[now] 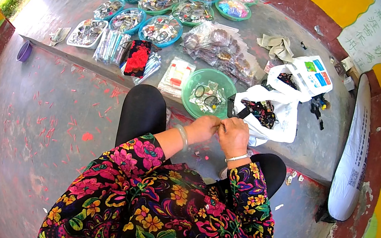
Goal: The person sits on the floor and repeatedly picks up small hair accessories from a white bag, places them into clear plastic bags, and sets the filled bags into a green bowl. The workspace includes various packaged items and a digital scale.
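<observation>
My left hand and my right hand meet in front of me, fingertips pinched together. Whatever they hold is too small and too covered to name. Just beyond them, on the raised ledge, stands a green plastic basin with a few small clear packets and dark rings in it. To its right a white plastic bag lies open, full of small dark and coloured pieces. A black strap-like piece rests at the bag's left edge, close to my right hand.
Left of the basin lie flat clear packets and a black pouch with red flowers. Behind are heaped plastic packets and several filled basins. A white box stands right; a long wrapped roll leans by the wall.
</observation>
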The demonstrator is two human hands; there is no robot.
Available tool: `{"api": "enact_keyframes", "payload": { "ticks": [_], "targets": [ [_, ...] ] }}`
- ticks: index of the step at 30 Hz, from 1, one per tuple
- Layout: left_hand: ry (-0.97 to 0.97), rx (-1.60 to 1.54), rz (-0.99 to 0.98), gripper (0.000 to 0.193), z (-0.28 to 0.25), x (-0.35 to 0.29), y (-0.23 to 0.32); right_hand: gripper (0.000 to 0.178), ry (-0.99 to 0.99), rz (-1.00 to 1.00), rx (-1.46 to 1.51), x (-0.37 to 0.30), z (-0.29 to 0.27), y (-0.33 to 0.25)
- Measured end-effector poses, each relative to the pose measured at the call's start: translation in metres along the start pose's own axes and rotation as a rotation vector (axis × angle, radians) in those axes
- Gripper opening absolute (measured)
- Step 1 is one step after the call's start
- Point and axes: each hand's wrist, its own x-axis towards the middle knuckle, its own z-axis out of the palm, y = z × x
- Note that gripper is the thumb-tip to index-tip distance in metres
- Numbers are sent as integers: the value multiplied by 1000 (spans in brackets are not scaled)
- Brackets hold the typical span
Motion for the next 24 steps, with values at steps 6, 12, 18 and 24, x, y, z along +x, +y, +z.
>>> {"api": "enact_keyframes", "payload": {
  "ticks": [6, 12, 18, 24],
  "targets": [
    [-1, -88, -64, 18, -6, -2, 13, 6, 60, 85, 99, 1, 1, 1],
    [-31, -243, -190, 18, -4, 1, 5, 5, 46, 265, 292, 2, 5, 6],
    [-53, -324, -302, 18, -8, 1, 11, 6, 10, 344, 343, 2, 5, 6],
    [-17, -242, -272, 18, -13, 2, 20, 6, 33, 304, 327, 3, 3, 5]
  ]
}}
